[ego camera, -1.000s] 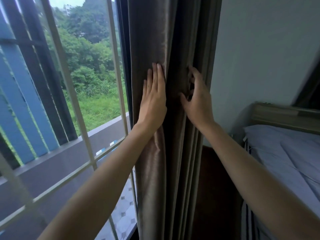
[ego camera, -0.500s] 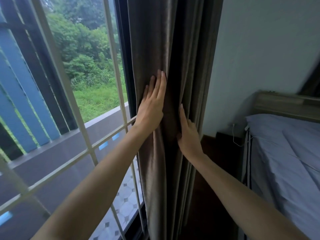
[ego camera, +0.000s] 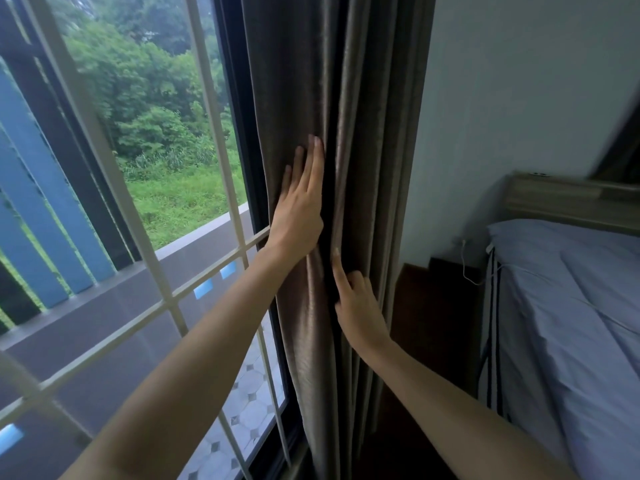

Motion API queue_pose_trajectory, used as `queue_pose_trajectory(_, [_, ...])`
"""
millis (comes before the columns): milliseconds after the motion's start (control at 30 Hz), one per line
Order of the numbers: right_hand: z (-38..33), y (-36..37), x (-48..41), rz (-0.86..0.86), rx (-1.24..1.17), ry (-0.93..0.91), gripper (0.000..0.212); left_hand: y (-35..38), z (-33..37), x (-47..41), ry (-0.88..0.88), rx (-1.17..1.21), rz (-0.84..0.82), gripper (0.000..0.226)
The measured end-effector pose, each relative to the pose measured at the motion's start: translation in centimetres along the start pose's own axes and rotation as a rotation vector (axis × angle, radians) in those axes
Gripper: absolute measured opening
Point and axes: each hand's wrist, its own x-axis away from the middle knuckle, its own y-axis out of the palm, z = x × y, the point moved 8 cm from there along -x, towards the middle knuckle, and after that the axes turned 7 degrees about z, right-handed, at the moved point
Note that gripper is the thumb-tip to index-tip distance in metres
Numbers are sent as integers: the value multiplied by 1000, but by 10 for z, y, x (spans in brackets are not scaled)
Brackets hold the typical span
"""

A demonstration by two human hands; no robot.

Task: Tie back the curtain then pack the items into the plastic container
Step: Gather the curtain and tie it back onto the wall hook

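A brown-grey curtain (ego camera: 363, 98) hangs gathered in folds at the window's right edge. My left hand (ego camera: 299, 206) lies flat on its left folds, fingers straight and pointing up. Lower down, my right hand (ego camera: 356, 303) rests against the middle folds with the index finger stretched up along a pleat and the other fingers bent; it grips nothing that I can see. No tie-back and no plastic container are in view.
A barred window (ego camera: 145, 237) with a dark frame fills the left, with a balcony and greenery outside. A bed with a pale blue cover (ego camera: 571, 306) stands at the right, its wooden headboard (ego camera: 568, 199) behind. A white cable (ego camera: 467, 268) hangs by a dark bedside stand (ego camera: 440, 306).
My right hand has slid down the curtain folds from level with the left hand to well below it. The left hand stays pressed on the curtain. The view has tilted down.
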Motion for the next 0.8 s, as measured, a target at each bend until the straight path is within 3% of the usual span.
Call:
queue_pose_trajectory(133, [-9, 3, 3, 27, 58, -25, 89, -2, 0, 2, -60, 106, 40, 93])
queue_pose_trajectory(333, [-15, 8, 7, 51, 90, -33, 89, 0, -1, 5, -108, 333, 61, 56])
queue_pose_trajectory(500, [-17, 16, 6, 42, 85, -60, 88, 3, 6, 6, -152, 321, 78, 61])
queue_pose_trajectory(667, [-18, 35, 31, -209, -95, -53, 67, -4, 5, 13, -160, 373, 132, 92])
queue_pose_trajectory(733, [-17, 17, 31, -105, -124, -54, 59, -10, 4, 16, -116, 344, 172, 98])
queue_pose_trajectory(800, [-16, -22, 13, 163, -189, -66, 51, -13, 4, 17, -82, 306, 178, 99])
